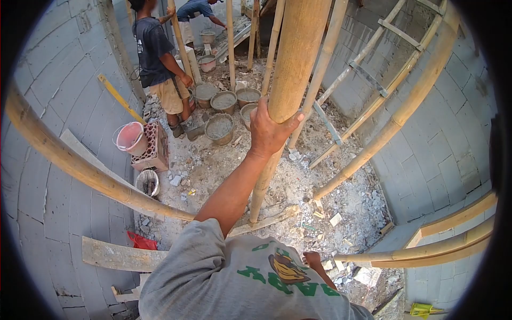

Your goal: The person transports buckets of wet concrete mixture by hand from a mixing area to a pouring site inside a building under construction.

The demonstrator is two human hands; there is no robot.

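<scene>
My left hand (269, 130) is stretched out ahead and wrapped around a thick upright bamboo pole (296, 53), thumb on its right side. The pole runs down to the rubble floor far below. My grey shirt with green lettering (250, 277) fills the bottom of the view. My right hand does not show. A small bare shape (314, 261) at the shirt's right edge looks like a foot near the end of a horizontal bamboo pole (426, 250).
Below, a person in a dark shirt (154, 53) stands by several buckets of grey mortar (220, 128). A second person (194, 10) bends over further back. A pink bucket (130, 137), red hollow bricks (154, 146), a slanted bamboo ladder (368, 74), curved bamboo rails (80, 165) and grey block walls (48, 213) surround the spot.
</scene>
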